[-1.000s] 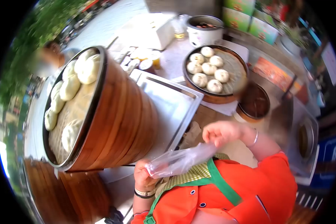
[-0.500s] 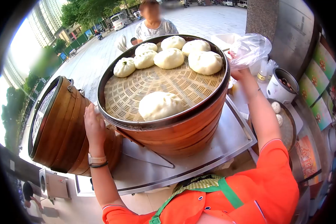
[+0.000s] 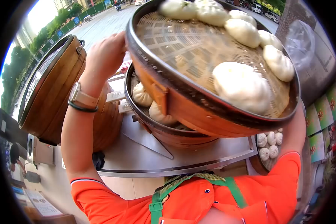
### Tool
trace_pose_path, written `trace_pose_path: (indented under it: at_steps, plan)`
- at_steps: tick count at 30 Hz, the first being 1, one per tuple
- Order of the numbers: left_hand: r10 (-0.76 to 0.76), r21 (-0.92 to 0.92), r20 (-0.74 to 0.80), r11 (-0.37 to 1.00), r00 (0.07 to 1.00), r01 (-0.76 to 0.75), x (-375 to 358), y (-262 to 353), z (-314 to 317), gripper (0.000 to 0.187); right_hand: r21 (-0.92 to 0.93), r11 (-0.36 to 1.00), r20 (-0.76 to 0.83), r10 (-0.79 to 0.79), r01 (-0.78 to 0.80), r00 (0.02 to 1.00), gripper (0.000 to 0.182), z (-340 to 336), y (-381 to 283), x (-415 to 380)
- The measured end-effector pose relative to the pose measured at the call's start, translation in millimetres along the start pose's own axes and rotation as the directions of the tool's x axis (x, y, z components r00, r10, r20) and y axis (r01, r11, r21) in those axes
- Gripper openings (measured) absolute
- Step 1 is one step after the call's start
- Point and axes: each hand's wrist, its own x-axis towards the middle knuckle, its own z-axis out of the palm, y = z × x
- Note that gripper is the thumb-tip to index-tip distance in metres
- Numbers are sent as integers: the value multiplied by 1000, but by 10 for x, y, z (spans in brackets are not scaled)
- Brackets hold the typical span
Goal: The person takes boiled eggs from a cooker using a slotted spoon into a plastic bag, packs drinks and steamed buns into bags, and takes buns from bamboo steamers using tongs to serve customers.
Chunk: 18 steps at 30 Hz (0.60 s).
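A round steamer tray with a dark rim is raised and tilted above the counter. Several white buns lie along its far edge, and a large bun rests near its front right. At the tray's left rim is my left hand, its fingers closed round the edge. My right forearm reaches up to the tray's right side, where the tray hides the hand. Beneath it a lower steamer shows buns inside.
A tall stack of wooden steamers stands at the left. On the metal counter lies a flat triangular metal piece. Small buns sit in another tray at the lower right. A clear plastic bag is at the upper right.
The top tray has been lifted off the stack and tilted, uncovering the lower steamer. My left hand has risen with it. My right hand has gone out of sight behind the tray.
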Motion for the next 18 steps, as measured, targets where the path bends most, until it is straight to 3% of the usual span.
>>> trace_pose_path:
  at_steps: [3, 5, 7, 11, 13, 14, 17, 18]
  plan:
    - [197, -24, -91, 979, 976, -200, 438, 455, 141, 16, -17, 1000, -67, -12, 10, 998, 25, -520, -325, -535]
    - [270, -87, -47, 958, 962, -273, 690, 982, 152, 18, -27, 999, -130, -25, 22, 991, 25, -937, -488, -912]
    - [401, -43, -142, 911, 905, -411, 884, 1541, 208, 12, -48, 999, -213, -34, 24, 977, 25, -1398, -617, -1296]
    - [485, -287, 160, 856, 860, -429, 1126, 2805, 179, 20, -57, 998, -372, -46, 26, 927, 25, -2332, -758, -1934]
    - [600, -331, 273, 793, 752, -512, 1161, 3413, 236, 18, -45, 999, -441, -44, 27, 896, 26, -2746, -758, -2188]
    - [660, -419, 213, 728, 721, -543, 1137, 3674, 348, 16, -35, 999, -472, -38, 24, 881, 26, -2939, -750, -2298]
    - [752, -492, 291, 647, 591, -582, 1047, 4402, 585, 16, -8, 1000, -557, -20, 18, 830, 26, -3414, -698, -2548]
    - [768, -521, 259, 622, 586, -585, 992, 4579, 666, 16, 1, 1000, -582, -11, 15, 813, 26, -3551, -696, -2624]
